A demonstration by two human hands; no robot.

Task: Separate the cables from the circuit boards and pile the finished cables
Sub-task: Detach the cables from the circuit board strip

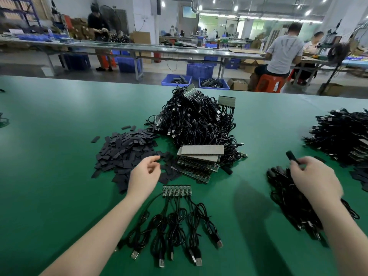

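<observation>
A strip of small circuit boards lies in front of me on the green table, with several black USB cables fanning toward me. My left hand hovers above the strip near the black flat sleeves, fingers loosely curled and holding nothing. My right hand pinches the black end of a cable over the pile of finished cables at the right.
A big heap of tangled cables with boards sits mid-table, with stacked board strips at its front. Another cable pile lies at the far right. Beyond the table's far edge are blue crates, benches and people working.
</observation>
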